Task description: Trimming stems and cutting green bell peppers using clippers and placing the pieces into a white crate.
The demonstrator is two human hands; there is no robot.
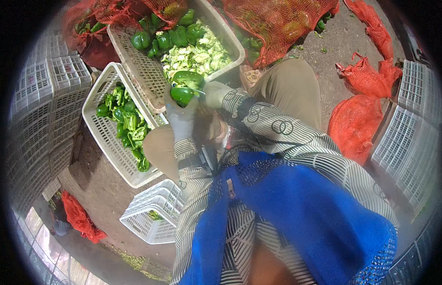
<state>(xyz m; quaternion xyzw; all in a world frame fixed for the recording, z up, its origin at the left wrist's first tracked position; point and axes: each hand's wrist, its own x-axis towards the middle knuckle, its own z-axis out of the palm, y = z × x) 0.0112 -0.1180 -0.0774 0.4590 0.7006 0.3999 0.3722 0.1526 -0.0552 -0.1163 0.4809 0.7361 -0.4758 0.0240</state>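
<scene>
My left hand (179,110), in a pale glove, is closed round a green bell pepper (183,97) above the near rim of a crate of scraps. Just beyond it lies a second green piece (188,78); I cannot tell whether the two are parts of one pepper. My gloved right hand (215,94) is closed at the pepper's right side. From its fingers a thin bright blade (200,91) points at the pepper, like a small knife with its handle hidden in the hand. The crate (142,64) holds pale pepper cores (197,56) and whole green peppers (178,36).
To the left, another white crate (105,151) holds cut green peppers (128,118). Nested white crates (152,213) stand below it. Crate stacks (33,114) rise at the left and right (406,142). Red mesh sacks (273,23) of peppers lie ahead; more red sacks (356,126) lie right.
</scene>
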